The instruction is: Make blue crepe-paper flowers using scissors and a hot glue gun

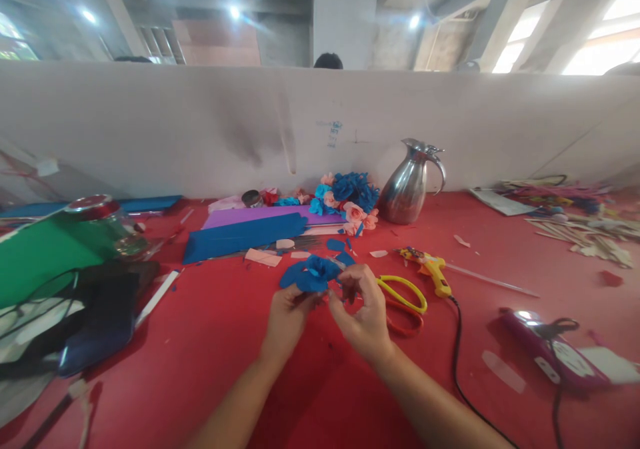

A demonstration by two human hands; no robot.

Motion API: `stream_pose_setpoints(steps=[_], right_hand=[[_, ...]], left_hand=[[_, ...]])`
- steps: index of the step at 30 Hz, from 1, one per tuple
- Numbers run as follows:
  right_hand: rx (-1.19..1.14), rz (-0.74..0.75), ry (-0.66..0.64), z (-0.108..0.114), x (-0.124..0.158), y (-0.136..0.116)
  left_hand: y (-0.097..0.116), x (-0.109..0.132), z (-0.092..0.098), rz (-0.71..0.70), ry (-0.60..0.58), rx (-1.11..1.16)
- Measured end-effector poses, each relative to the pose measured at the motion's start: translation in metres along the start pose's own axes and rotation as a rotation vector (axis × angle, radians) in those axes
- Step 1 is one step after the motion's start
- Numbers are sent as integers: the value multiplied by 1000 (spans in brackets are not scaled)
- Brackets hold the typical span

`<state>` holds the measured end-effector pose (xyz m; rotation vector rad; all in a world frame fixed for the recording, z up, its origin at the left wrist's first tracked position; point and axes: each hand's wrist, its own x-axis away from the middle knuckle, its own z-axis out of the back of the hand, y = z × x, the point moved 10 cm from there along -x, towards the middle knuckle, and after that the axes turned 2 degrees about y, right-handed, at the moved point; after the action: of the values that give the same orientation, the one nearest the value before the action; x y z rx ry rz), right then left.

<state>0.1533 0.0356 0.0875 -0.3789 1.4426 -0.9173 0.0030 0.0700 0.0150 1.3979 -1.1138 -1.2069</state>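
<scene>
A blue paper flower (320, 272) with curled petals is held above the red table, near the middle of the view. My left hand (293, 306) grips it from below and the left, its fingertips partly hidden behind the petals. On the flower's right side my right hand (363, 306) is closed, with thumb and bent fingers at the petal edge. Its exact hold is blurred. Just right of that hand lie scissors (405, 296) with yellow and red handles. Behind the flower are blue paper scraps (336, 244) and pale pink scraps (263, 257).
A yellow glue gun (434, 272) trails a black cord to the right. Finished paper flowers (354, 212) and a steel jug (407, 186) stand at the back, beside blue sheets (245, 236). At left are a glass jar (120, 226) and a dark pouch (100, 326); at right, a purple power strip (555, 352).
</scene>
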Motion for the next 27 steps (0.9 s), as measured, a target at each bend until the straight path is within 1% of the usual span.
stream_pose_setpoints(steps=[3,5,13,19,27], right_hand=[[70,80,-4,-1,1,-7],[98,102,-6,-1,1,-9],[157,113,-6,-1,1,-7],[178,176,4,-1,2,-12],[186,163,11,-1,2,-12]], left_hand=[[0,0,-1,11,-10,5],[1,1,-1,15,-9,6],[3,1,-3,26,-12,-6],[2,2,-3,41,-10,-13],[5,4,-6,53,-10,-15]])
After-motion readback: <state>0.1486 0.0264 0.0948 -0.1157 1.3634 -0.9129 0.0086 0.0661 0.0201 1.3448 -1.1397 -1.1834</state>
